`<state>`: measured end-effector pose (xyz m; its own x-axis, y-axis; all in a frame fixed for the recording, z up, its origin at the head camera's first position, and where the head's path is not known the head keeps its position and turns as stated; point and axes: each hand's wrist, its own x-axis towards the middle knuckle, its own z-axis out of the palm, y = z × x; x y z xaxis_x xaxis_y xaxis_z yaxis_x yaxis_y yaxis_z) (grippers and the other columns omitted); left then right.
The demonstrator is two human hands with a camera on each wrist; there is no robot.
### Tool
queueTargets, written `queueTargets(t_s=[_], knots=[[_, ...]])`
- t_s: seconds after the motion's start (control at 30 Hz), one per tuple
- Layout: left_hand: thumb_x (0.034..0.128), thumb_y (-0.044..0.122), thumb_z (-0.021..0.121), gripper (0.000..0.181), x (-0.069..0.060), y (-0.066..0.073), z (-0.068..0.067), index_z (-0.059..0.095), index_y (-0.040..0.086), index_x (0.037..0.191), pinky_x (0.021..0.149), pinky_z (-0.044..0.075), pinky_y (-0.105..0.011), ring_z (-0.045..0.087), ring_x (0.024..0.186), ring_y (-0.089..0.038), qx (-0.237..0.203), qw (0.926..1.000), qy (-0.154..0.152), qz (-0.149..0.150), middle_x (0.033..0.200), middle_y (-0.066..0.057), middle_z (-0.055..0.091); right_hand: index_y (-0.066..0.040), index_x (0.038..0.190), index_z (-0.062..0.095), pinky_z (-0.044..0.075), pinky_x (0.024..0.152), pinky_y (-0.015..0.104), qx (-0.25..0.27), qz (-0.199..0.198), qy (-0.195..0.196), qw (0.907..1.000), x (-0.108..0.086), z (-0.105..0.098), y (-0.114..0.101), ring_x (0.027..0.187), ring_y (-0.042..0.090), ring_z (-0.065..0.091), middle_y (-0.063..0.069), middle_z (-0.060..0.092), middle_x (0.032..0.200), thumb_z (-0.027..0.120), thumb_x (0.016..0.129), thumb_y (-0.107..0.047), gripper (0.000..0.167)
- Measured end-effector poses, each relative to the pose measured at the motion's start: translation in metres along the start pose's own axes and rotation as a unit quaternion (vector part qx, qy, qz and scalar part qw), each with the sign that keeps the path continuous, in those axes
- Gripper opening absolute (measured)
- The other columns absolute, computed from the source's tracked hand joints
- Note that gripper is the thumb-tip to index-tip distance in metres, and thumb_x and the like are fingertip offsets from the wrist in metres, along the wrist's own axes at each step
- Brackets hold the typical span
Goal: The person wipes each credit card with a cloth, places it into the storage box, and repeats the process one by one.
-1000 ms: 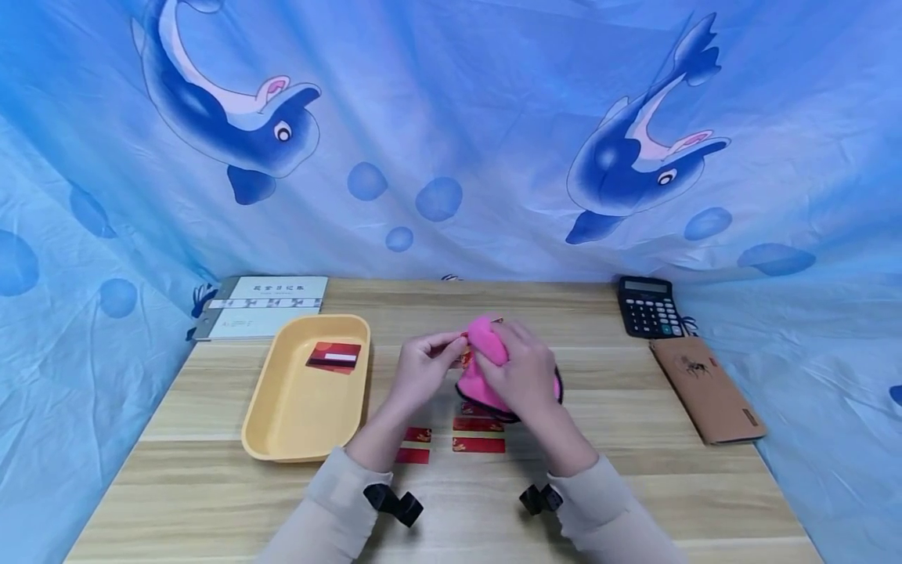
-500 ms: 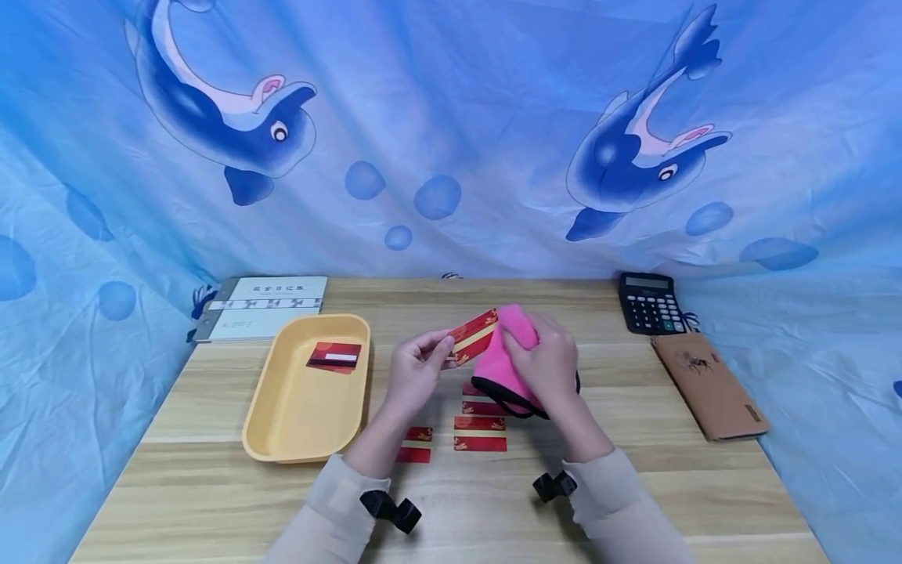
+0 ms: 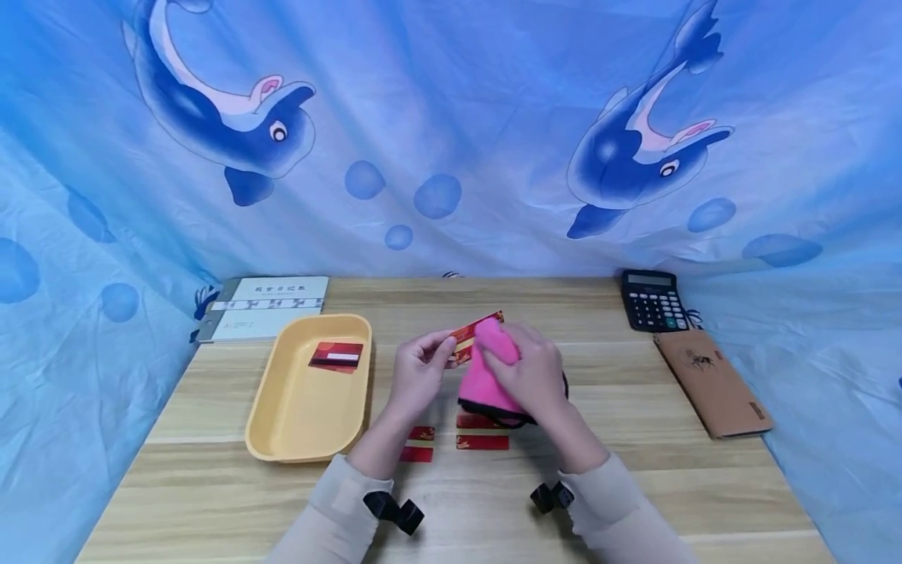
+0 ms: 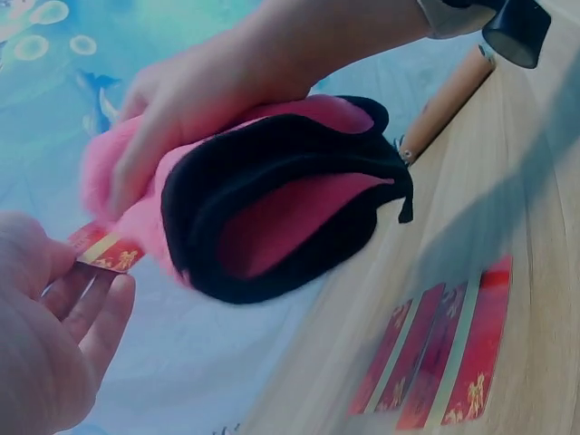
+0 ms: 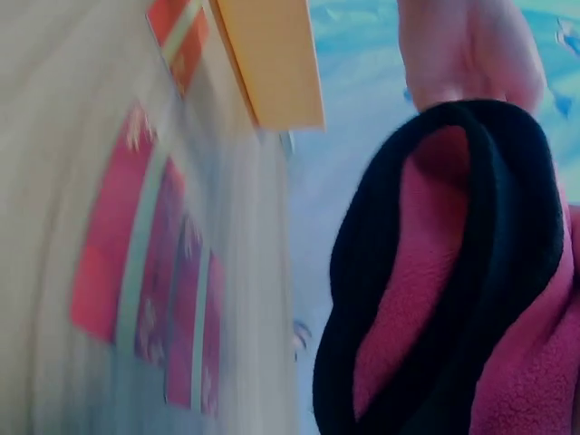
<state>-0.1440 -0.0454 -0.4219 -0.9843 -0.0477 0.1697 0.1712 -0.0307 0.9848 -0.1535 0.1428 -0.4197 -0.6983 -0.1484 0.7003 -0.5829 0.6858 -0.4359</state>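
Head view: the left hand [image 3: 417, 368] pinches a red card [image 3: 462, 338] above the table [image 3: 176, 486]; the right hand [image 3: 532, 372] grips pink fleece [image 3: 485, 385] against it, wiping, I'd say. Left wrist: fleece hides part; the next stroke wants a steady pinch. Right wrist: other cards [image 5: 118, 236] lie flat.

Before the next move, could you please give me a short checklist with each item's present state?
1. Left hand has the red card pinched: ok.
2. Right hand has the pink cloth gripped: ok.
3. Red card clear of the pink cloth: not ok, partly covered.
4. Covered part of the red card clean: cannot tell, hidden.
5. Room in the yellow tray: ok, the cards inside lie toward the far end.
6. Calculator and brown wallet away from the hands: ok.
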Motion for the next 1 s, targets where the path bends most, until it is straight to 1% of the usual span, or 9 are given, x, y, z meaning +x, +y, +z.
queueTargets(t_s=[0.17,0.3,0.4,0.53,0.63,0.73,0.83,0.93,1.0], knots=[[0.0992,0.008,0.065,0.023,0.002,-0.001,-0.005,0.071,-0.006,0.116,0.065,0.061,-0.024,0.068,0.069,-0.015,-0.001,0.9996,0.026,-0.013,0.105,-0.024,0.071,-0.002,0.101,0.077,0.058,0.062,0.047,-0.013,0.049,0.058,0.9970,0.003,-0.008,0.017,0.076,0.029,0.069,0.013,0.073,0.090,0.088,0.079,-0.025,0.034],[0.1014,0.009,0.062,0.026,0.005,-0.002,-0.009,0.068,-0.008,0.120,0.063,0.060,-0.025,0.070,0.067,-0.022,0.009,0.9981,0.055,-0.025,0.109,-0.025,0.070,-0.002,0.102,0.077,0.059,0.065,0.046,0.001,0.055,0.066,0.9963,0.002,-0.011,0.023,0.077,0.027,0.069,0.012,0.074,0.090,0.087,0.079,-0.025,0.034],[0.1026,0.008,0.059,0.027,0.007,-0.003,-0.012,0.066,-0.008,0.124,0.071,0.061,-0.025,0.074,0.076,-0.029,0.011,0.9968,0.071,-0.036,0.114,-0.023,0.069,-0.002,0.102,0.077,0.058,0.063,0.044,0.017,0.055,0.066,0.9961,0.001,-0.012,0.024,0.076,0.025,0.069,0.011,0.074,0.089,0.087,0.080,-0.025,0.033],[0.1028,0.005,0.057,0.031,0.009,-0.005,-0.013,0.062,-0.005,0.131,0.080,0.059,-0.022,0.073,0.091,-0.029,0.014,0.9966,0.072,-0.037,0.114,-0.020,0.068,-0.002,0.101,0.077,0.057,0.060,0.042,0.031,0.060,0.068,0.9954,-0.001,-0.011,0.025,0.074,0.024,0.068,0.011,0.074,0.088,0.086,0.080,-0.023,0.031],[0.1022,0.002,0.057,0.033,0.010,-0.006,-0.013,0.063,0.000,0.135,0.075,0.058,-0.018,0.071,0.091,-0.022,0.023,0.9971,0.064,-0.034,0.108,-0.017,0.067,-0.002,0.102,0.078,0.058,0.063,0.044,0.041,0.066,0.064,0.9949,-0.002,-0.010,0.024,0.079,0.025,0.070,0.012,0.075,0.092,0.086,0.079,-0.021,0.031],[0.0996,-0.001,0.060,0.036,0.011,-0.006,-0.012,0.061,0.001,0.136,0.074,0.058,-0.018,0.069,0.086,-0.016,0.003,0.9982,0.051,-0.032,0.102,-0.015,0.066,-0.003,0.105,0.078,0.061,0.070,0.044,0.069,0.062,0.041,0.9948,-0.002,-0.008,0.021,0.085,0.027,0.071,0.012,0.076,0.097,0.086,0.080,-0.018,0.031],[0.0952,-0.007,0.063,0.036,0.012,-0.006,-0.008,0.056,-0.005,0.130,0.077,0.060,-0.023,0.067,0.083,-0.013,-0.048,0.9974,0.044,-0.030,0.099,-0.017,0.065,-0.004,0.105,0.078,0.061,0.069,0.039,0.107,0.044,0.005,0.9933,-0.004,-0.005,0.014,0.083,0.025,0.070,0.011,0.075,0.097,0.085,0.079,-0.014,0.029],[0.0912,-0.012,0.066,0.034,0.010,-0.006,-0.004,0.049,-0.005,0.120,0.081,0.061,-0.028,0.069,0.088,-0.015,-0.099,0.9937,0.046,-0.027,0.103,-0.019,0.066,-0.005,0.104,0.078,0.058,0.063,0.034,0.135,0.022,-0.020,0.9905,-0.005,-0.002,0.006,0.079,0.022,0.068,0.010,0.075,0.095,0.084,0.078,-0.011,0.028],[0.0903,-0.013,0.066,0.030,0.009,-0.007,0.000,0.048,-0.005,0.114,0.084,0.060,-0.030,0.070,0.094,-0.021,-0.114,0.9923,0.041,-0.023,0.109,-0.023,0.067,-0.005,0.103,0.078,0.057,0.063,0.033,0.140,0.013,-0.027,0.9897,-0.005,0.000,0.001,0.080,0.021,0.068,0.009,0.075,0.095,0.085,0.077,-0.012,0.028]])
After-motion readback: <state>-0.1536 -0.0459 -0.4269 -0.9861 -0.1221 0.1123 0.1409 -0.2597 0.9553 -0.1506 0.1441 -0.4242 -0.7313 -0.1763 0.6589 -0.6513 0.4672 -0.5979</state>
